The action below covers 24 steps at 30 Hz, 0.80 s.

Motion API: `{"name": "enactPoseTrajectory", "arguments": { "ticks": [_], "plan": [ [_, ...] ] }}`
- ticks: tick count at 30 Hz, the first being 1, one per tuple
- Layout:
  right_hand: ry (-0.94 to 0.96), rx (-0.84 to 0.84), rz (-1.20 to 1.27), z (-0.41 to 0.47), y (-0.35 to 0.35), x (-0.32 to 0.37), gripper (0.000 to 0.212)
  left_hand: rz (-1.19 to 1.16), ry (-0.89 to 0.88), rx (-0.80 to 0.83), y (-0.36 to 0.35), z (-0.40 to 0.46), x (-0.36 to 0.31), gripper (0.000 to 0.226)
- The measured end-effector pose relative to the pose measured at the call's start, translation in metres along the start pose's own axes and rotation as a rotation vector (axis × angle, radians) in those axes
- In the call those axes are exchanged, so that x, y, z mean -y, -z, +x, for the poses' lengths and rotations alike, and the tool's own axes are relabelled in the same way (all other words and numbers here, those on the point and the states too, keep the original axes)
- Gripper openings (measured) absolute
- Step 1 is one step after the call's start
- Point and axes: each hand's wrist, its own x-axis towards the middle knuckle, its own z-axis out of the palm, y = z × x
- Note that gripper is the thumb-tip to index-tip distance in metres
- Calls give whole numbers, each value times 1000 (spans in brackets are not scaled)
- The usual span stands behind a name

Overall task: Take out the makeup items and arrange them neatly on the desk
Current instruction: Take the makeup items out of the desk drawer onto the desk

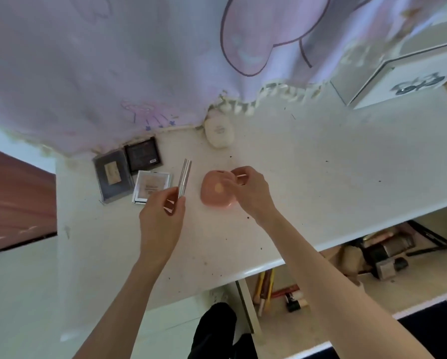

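Observation:
On the white desk (308, 177) my left hand (162, 216) pinches the near end of two slim silver tubes (185, 177), which point away from me. My right hand (251, 193) grips the right edge of a pink rounded compact (216, 190) that lies flat on the desk. To the left lie three flat palettes: a grey one (112, 176), a black one (143, 154) and a clear pale one (152, 186). A white oval bottle (219, 132) lies at the back by the curtain.
A lilac curtain (113, 60) hangs over the desk's back edge. A white box (404, 81) stands at the back right. Below the desk's front edge an open drawer (346, 288) holds several more makeup items, among them tubes and pencils.

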Motion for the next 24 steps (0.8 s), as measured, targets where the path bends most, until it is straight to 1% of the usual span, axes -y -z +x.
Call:
{"name": "enactPoseTrajectory", "arguments": {
  "ticks": [3, 6, 9, 11, 12, 14, 17, 19, 22, 24],
  "plan": [
    [42, 28, -105, 11, -26, 9, 32, -31, 7, -26, 9, 14, 6, 15],
    [120, 18, -229, 15, -47, 13, 22, -16, 9, -33, 14, 24, 10, 13],
    [162, 27, -314, 15, -56, 15, 23, -16, 5, -4, 19, 33, 12, 13],
    [187, 4, -341, 14, -52, 17, 24, -62, 16, 28, 21, 36, 10, 14],
    [191, -24, -315, 13, -48, 19, 23, -103, 27, 44, 20, 39, 7, 15],
    [165, -58, -188, 11, -36, 23, 17, -205, 50, 75, 17, 41, -3, 15],
    [78, 27, 45, 4, -17, 25, 12, -310, 17, 151, 0, 38, -28, 20],
    [47, 35, 124, 3, -6, 24, 12, -333, -26, 203, -16, 34, -44, 18],
    [20, -85, 132, 3, 21, 17, 12, -311, -81, 325, -47, 23, -65, 14],
    [6, -191, 117, 8, 47, 9, 13, -229, -163, 377, -68, 20, -74, 17]
  ]
}}
